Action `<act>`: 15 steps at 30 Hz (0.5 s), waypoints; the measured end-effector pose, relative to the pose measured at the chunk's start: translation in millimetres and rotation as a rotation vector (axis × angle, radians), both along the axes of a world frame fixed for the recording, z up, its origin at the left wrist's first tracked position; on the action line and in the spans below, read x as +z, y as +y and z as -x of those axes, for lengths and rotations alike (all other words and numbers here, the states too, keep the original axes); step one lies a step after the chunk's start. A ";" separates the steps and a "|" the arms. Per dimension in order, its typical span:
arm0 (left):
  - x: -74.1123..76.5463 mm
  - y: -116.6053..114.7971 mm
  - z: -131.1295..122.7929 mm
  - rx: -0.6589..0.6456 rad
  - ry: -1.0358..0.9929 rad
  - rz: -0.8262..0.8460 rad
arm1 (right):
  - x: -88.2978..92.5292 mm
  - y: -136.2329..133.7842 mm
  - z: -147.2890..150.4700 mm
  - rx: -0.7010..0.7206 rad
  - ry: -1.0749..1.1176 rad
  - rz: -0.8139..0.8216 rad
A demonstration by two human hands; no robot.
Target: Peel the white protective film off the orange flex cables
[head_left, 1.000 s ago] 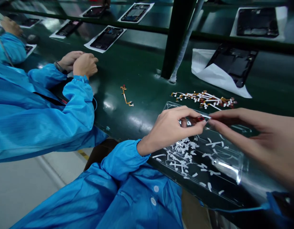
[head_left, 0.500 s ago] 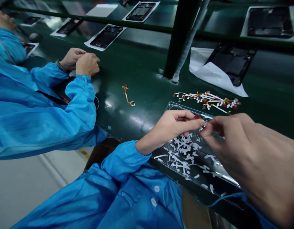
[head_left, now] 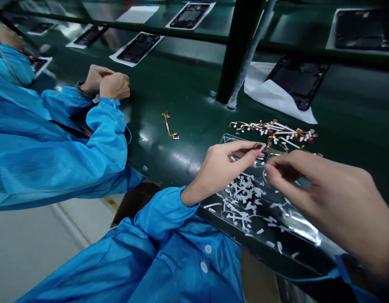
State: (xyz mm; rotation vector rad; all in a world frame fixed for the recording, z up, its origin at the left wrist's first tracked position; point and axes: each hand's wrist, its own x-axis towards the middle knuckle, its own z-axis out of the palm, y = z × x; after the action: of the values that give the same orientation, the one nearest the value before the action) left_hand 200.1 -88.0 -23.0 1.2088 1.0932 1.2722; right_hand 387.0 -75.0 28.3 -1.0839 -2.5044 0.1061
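Now your right hand (head_left: 323,198) sits slightly apart from the left; half a second ago its fingertips met the left's at the part, and they have since drawn back toward you, pinched narrow, though whether they carry a peeled white strip is too small to tell. Your left hand (head_left: 224,170) pinches one flex cable (head_left: 263,148) by its red-tipped end, thumb against forefinger, held just above the far edge of the clear plastic tray (head_left: 308,235). I judge a backing strip has just come off that cable.

Counted: one cable in your hand, one lone flex cable (head_left: 169,126) lying on the green belt (head_left: 188,84) well to the left, and one loose pile of cables (head_left: 274,129) just beyond the tray, too tangled to number. White strips (head_left: 241,202) litter the tray, dozens of them. One dark phone frame on white paper (head_left: 293,82) lies beyond the pile, with about five more farther up the belt. Two hands of a co-worker (head_left: 107,83) are closed together at the left.
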 end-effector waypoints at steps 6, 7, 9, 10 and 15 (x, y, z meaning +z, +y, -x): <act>0.2 0.9 9.6 -0.062 -0.127 0.089 | -3.2 -4.1 -0.1 -0.002 -0.053 -0.276; 0.3 0.6 9.7 -0.068 -0.133 0.091 | -3.6 -4.8 0.5 -0.008 -0.069 -0.307; 0.2 -0.1 8.7 -0.086 -0.153 0.105 | -3.3 -6.2 1.2 -0.008 -0.104 -0.345; 0.0 -0.5 7.7 -0.093 -0.165 0.114 | -2.4 -7.2 1.4 -0.009 -0.130 -0.351; 0.0 -3.6 1.0 -0.119 -0.188 0.141 | 1.2 -12.7 5.8 -0.031 -0.325 -0.375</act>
State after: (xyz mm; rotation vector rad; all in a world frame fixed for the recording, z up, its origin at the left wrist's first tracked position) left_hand 199.1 -91.6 -23.0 1.0120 0.9438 1.1712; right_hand 381.2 -87.7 29.5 -1.0447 -2.6324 -0.5688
